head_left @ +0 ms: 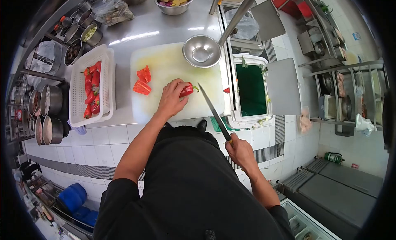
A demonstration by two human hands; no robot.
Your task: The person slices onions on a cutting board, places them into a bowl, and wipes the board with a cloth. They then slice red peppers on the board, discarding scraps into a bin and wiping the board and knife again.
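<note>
Nearest, the right hand (241, 151) is clenched round the handle of a long knife (214, 112), held back off the near edge of the counter. The blade runs far and left from that fist, its tip above the near right part of the white cutting board (173, 64) and just right of the pepper. Farther in, the left hand (171, 99) rests on the board with its fingers curled over a whole red pepper (187, 90), pinning it down. The pepper lies with its long axis across the board, left to right, green stem pointing right toward the blade tip; the left hand is on it, and the knife hand is well apart. Left of that hand lie cut red pepper pieces (142, 81). Farther left sits a white basket (88, 87) holding more red peppers. At the board's far right corner stands an empty steel bowl (201, 51), and right of the board a white bin (251, 91) with a green inside.
</note>
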